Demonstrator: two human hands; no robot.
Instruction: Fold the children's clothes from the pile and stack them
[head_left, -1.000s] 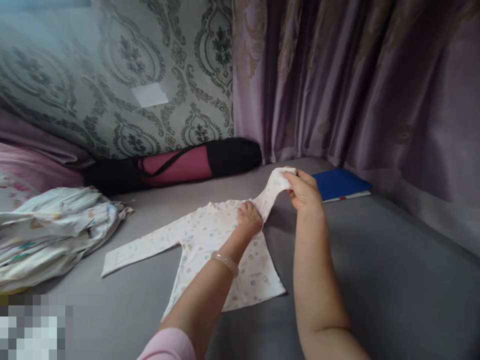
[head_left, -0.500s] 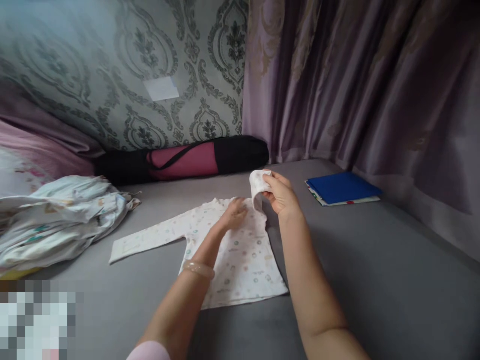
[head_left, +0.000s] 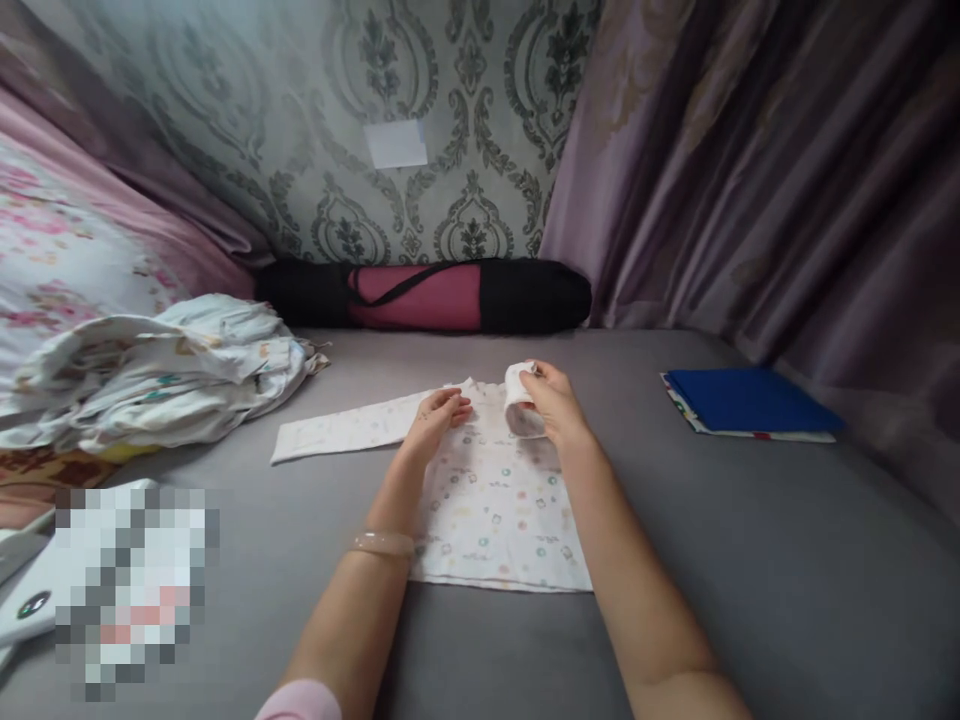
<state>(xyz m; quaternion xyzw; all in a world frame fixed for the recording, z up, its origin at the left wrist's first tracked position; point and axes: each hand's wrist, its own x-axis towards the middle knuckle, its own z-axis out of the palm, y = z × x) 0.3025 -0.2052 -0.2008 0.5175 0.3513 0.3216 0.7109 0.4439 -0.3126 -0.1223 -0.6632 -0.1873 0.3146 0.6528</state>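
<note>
1 white patterned long-sleeved fabric shirt [head_left: 495,510]: spread on smooth grey sheet [head_left: 517,660].
Right hand [head_left: 561,405]: fingers pinching its folded-back sleeve [head_left: 515,385].
Left hand [head_left: 435,420]: fingers loosely curled at other shoulder; grip unclear.

The head view faces forward, down onto both hands [head_left: 437,418] [head_left: 560,402].

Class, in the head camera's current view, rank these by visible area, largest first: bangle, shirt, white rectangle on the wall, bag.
1. Shirt, though partly hidden by the hands and arms
2. Bag, about as wide but slimmer
3. White rectangle
4. Bangle, despite being nearer the camera
</note>
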